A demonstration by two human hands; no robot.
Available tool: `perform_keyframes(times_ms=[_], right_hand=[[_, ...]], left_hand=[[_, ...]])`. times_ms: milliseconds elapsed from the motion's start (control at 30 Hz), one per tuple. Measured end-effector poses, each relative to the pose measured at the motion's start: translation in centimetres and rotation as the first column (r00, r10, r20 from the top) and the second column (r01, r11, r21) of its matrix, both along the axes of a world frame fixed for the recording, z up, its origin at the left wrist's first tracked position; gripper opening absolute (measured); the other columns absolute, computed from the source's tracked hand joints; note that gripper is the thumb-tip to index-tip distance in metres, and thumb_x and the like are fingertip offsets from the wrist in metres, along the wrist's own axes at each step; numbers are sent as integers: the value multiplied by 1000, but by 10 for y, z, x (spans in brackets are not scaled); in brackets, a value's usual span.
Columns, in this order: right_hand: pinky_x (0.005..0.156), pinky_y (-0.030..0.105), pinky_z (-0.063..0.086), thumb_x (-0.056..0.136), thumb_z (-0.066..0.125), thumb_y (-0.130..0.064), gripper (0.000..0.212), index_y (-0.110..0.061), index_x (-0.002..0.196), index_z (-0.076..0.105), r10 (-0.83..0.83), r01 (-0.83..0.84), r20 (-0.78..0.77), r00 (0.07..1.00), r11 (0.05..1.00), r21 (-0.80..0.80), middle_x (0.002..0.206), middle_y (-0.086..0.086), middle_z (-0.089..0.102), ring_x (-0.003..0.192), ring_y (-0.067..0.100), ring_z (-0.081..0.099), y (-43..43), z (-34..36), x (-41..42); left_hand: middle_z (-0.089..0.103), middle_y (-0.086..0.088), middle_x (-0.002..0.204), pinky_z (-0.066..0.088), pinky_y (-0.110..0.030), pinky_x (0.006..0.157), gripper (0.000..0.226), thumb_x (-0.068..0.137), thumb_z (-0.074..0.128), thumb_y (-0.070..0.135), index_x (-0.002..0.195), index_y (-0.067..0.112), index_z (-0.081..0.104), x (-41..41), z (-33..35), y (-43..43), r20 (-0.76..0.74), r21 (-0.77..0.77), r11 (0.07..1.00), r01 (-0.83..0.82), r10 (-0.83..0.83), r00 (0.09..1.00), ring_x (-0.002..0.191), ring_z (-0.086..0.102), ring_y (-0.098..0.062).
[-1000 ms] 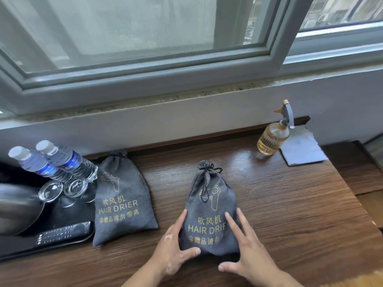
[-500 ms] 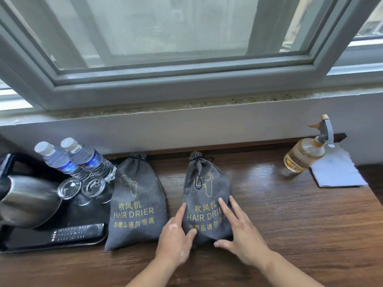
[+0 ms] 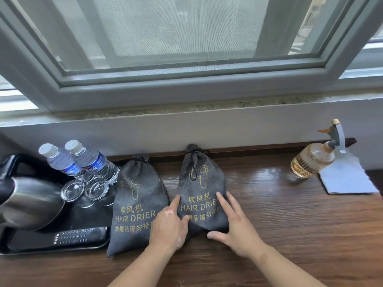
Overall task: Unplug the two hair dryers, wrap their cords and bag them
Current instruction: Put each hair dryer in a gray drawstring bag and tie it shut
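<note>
One big window (image 3: 186,38) fills the top, from 10 o'clock round to 2 o'clock. Under it, a brown wooden table (image 3: 300,235) runs across the whole bottom half.

At 9 o'clock a black tray (image 3: 51,250) sits on the table. A shiny metal kettle (image 3: 31,204) stands on its left part.

Next come two grey bags that say HAIR DRIER in gold. They lie flat side by side near the middle, tops pointing to 12 o'clock, and both strings are pulled tight. The left bag (image 3: 134,204) is just beside the tray. The right bag (image 3: 202,191) is at its 3 o'clock side, nearly touching it. What is inside cannot be seen.

Both hands are on the right bag. The left hand (image 3: 169,228) rests on its 8 o'clock corner, with the pointer finger straight and the thumb touching the cloth. The right hand (image 3: 238,230) lies on its 4 o'clock corner, fingers straight and spread apart, with the thumb by the bottom edge.

Two water bottles (image 3: 93,160) stand at the back of the tray. A spray bottle (image 3: 310,162) with yellow liquid stands far off at 3 o'clock, with a white cloth (image 3: 348,179) just beside it.

Two small glasses (image 3: 72,190) sit in front of the water bottles. A black remote (image 3: 80,237) lies at the tray's 5 o'clock end.
</note>
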State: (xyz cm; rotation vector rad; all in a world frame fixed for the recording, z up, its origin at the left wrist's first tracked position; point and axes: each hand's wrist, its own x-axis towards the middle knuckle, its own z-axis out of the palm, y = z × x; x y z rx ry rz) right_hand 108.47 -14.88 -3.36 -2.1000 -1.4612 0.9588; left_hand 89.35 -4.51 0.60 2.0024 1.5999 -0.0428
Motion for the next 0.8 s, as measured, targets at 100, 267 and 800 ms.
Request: perform_keyframes(times_ms=[100,267,800], right_hand=[[104,17,43,78,76,-49,84,-37,150,35,-233,243,-191,954,969,32,155,-13,35,136,-3,41,-15,-12,4],[79,39,61,93,69,-15,35,-15,127,62,-643,632,-494,585,743,-220,91,5,78,79,20,76,-19,-26,4],[53,25,52,94,66,-9,9,-13,101,70,-753,726,-503,424,614,-309,83,6,76,66,17,70,-30,-30,-5]], left_hand=[[55,9,131,50,-35,100,65,91,63,40,150,32,37,-14,1,-18,58,111,992,60,-67,996,120,56,-19],[63,5,112,52,-37,93,47,76,67,34,120,17,68,-38,-21,-47,-14,380,837,394,-420,907,106,61,-19],[57,-1,146,26,-58,109,67,80,49,57,133,18,64,-62,-33,-66,-328,175,786,593,-521,788,131,57,-23]])
